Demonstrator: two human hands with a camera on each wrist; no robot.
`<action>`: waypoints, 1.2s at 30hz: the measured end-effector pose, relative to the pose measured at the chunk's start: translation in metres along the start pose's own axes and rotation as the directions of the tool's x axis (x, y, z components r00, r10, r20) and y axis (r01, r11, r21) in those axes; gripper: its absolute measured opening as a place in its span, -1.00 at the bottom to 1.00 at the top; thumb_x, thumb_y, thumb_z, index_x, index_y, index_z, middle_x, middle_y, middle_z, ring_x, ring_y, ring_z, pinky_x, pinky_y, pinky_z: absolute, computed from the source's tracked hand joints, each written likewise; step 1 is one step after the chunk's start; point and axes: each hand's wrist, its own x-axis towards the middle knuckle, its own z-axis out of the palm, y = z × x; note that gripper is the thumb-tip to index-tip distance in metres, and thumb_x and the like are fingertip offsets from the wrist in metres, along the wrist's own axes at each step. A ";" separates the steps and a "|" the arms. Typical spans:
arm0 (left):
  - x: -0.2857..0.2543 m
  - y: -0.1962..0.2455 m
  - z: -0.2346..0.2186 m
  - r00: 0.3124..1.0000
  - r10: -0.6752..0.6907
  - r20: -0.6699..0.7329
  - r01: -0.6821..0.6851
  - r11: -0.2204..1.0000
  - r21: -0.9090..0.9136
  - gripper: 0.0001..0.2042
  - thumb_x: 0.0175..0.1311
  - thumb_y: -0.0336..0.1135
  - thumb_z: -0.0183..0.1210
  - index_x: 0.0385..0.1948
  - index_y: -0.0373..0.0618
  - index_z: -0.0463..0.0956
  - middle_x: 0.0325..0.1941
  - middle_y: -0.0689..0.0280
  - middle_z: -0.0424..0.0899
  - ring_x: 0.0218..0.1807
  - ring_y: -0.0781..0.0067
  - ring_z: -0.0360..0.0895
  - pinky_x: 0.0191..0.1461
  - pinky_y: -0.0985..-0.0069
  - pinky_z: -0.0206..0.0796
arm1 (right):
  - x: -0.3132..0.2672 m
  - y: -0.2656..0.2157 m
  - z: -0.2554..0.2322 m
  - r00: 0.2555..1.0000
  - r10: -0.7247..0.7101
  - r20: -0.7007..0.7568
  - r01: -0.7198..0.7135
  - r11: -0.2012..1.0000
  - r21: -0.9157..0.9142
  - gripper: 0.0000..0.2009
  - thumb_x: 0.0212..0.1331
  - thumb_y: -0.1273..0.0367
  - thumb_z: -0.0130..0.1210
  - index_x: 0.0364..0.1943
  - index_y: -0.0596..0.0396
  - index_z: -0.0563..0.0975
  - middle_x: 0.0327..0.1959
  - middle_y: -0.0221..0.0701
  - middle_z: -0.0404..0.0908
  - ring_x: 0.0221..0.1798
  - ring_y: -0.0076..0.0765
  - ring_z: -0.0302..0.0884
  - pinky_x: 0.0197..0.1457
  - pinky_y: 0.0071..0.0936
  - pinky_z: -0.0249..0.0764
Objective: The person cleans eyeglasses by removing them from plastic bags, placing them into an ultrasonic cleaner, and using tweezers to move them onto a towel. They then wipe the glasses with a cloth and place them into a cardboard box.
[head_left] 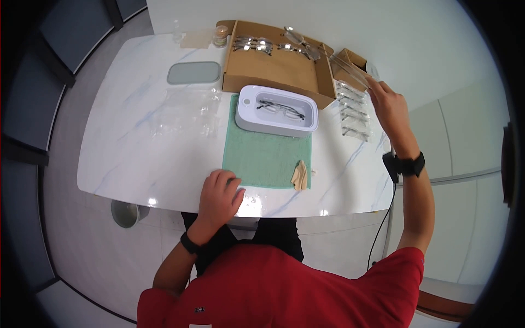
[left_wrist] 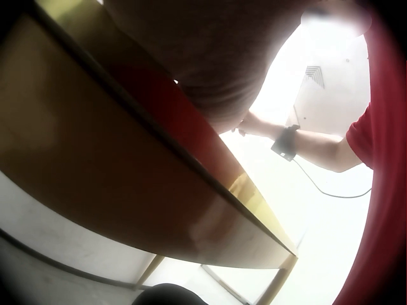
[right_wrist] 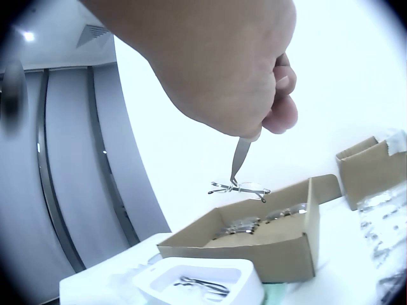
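Note:
My right hand [head_left: 387, 106] pinches long metal tweezers [right_wrist: 240, 155]. From their tip hangs a pair of eyeglasses [right_wrist: 253, 189], held up over the open cardboard box [head_left: 254, 76]. Several more eyeglasses [head_left: 254, 45] lie inside that box along its back. Below stands a white ultrasonic cleaner [head_left: 249, 117], lidless, with dark-framed eyeglasses [head_left: 280, 109] in its tub. My left hand [head_left: 217, 195] rests at the table's front edge beside the green towel [head_left: 262, 158], its fingers loosely bent and holding nothing. In the left wrist view the table's underside fills much of the picture.
Eyeglasses in clear sleeves [head_left: 354, 115] lie in a column at the right, near a small cardboard box [head_left: 350, 63]. A tan cloth [head_left: 299, 176] lies on the towel. At left are a grey lid [head_left: 194, 72], clear plastic bags [head_left: 186, 115] and a jar [head_left: 220, 37].

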 end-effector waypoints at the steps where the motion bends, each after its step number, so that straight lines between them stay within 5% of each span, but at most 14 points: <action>1: -0.002 0.000 0.001 1.000 -0.002 0.000 0.002 1.000 0.001 -0.75 0.11 -0.35 0.37 -0.19 -0.20 0.62 -0.06 0.19 0.55 0.06 0.09 0.49 0.06 0.20 0.37 | -0.008 -0.008 -0.013 1.000 0.009 0.005 -0.009 0.999 0.048 -0.72 0.36 0.42 0.15 0.12 0.08 0.58 -0.24 -0.25 0.67 -0.33 0.03 0.66 -0.28 -0.15 0.58; 7: -0.001 0.001 -0.001 1.000 -0.009 0.009 0.009 1.000 0.015 -0.76 0.10 -0.36 0.37 -0.20 -0.19 0.63 -0.07 0.23 0.56 0.07 0.12 0.49 0.05 0.21 0.37 | -0.059 -0.054 -0.073 0.994 -0.035 0.103 0.018 0.986 0.167 -0.67 0.29 0.47 0.26 0.14 0.07 0.61 -0.32 -0.30 0.63 -0.42 -0.06 0.61 -0.35 -0.21 0.52; 13: -0.001 0.002 -0.002 1.000 0.010 -0.010 -0.010 1.000 0.029 -0.76 0.09 -0.36 0.37 -0.22 -0.19 0.62 -0.08 0.23 0.56 0.06 0.12 0.50 0.05 0.22 0.38 | -0.078 -0.070 -0.066 0.953 -0.142 0.269 0.104 0.983 0.151 -0.69 0.31 0.39 0.25 0.10 0.08 0.57 -0.37 -0.29 0.60 -0.44 -0.09 0.61 -0.38 -0.24 0.54; 22: -0.001 0.002 -0.001 1.000 0.007 -0.006 -0.006 1.000 0.029 -0.77 0.08 -0.37 0.37 -0.24 -0.18 0.63 -0.09 0.24 0.56 0.04 0.14 0.50 0.03 0.22 0.37 | -0.075 -0.076 -0.053 0.937 -0.190 0.292 0.148 0.976 0.159 -0.69 0.29 0.40 0.26 0.09 0.10 0.58 -0.35 -0.29 0.61 -0.44 -0.07 0.63 -0.36 -0.22 0.56; 34: -0.002 0.003 -0.001 1.000 -0.013 0.013 0.013 1.000 0.010 -0.74 0.05 -0.44 0.38 -0.20 -0.19 0.61 -0.07 0.21 0.57 0.06 0.08 0.50 0.09 0.20 0.38 | -0.092 -0.047 -0.077 0.974 0.130 0.187 -0.190 0.918 0.349 -0.69 0.28 0.47 0.27 0.11 0.08 0.61 -0.29 -0.23 0.67 -0.45 -0.09 0.64 -0.32 -0.30 0.58; 36: -0.002 0.003 -0.001 1.000 -0.011 0.012 0.011 1.000 0.012 -0.74 0.05 -0.44 0.38 -0.20 -0.19 0.61 -0.07 0.21 0.56 0.06 0.08 0.50 0.09 0.20 0.38 | -0.098 -0.040 -0.071 0.967 0.223 0.126 -0.256 0.874 0.414 -0.70 0.36 0.47 0.22 0.16 0.12 0.60 -0.29 -0.24 0.67 -0.46 -0.31 0.57 -0.32 -0.45 0.52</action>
